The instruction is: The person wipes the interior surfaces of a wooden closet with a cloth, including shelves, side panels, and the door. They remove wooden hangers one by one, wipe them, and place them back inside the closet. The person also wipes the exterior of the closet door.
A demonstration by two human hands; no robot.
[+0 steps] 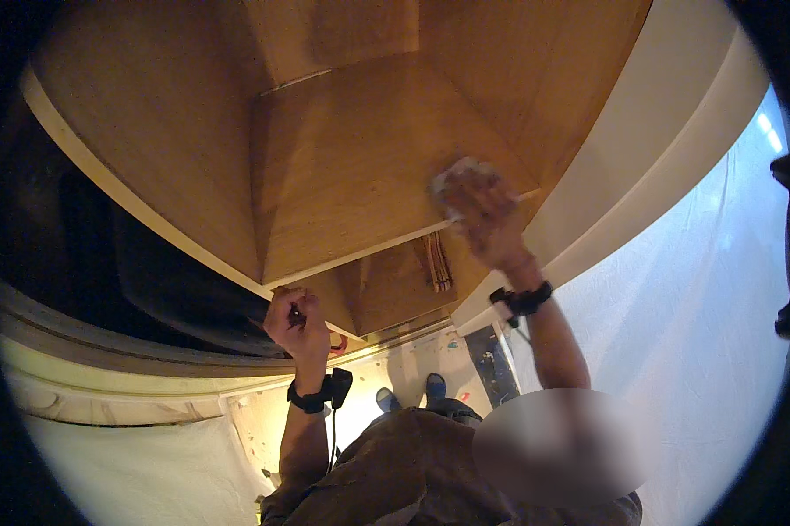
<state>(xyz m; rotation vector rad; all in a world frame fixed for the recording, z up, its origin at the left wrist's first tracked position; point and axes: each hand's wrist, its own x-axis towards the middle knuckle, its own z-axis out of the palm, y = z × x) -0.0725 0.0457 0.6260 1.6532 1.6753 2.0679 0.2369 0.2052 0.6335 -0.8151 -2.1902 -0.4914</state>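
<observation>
My right hand [487, 210] presses a crumpled whitish cloth [460, 174] onto the wooden shelf [349, 177] of a cabinet, close to its front right corner; hand and cloth look blurred. At the front left, my left hand [296, 322] is at the shelf's front edge, beside the upright cabinet panel [151, 151]. Its fingers are curled, and whether they grip the edge cannot be told. Each wrist wears a black strap with a small device.
Below the shelf is a lower compartment [395, 289] with a bundle of thin reddish strips [438, 263]. A dark recess lies left. Translucent sheeting [671, 315] hangs at the right. A red object [337, 342] sits under the cabinet's front, near my feet.
</observation>
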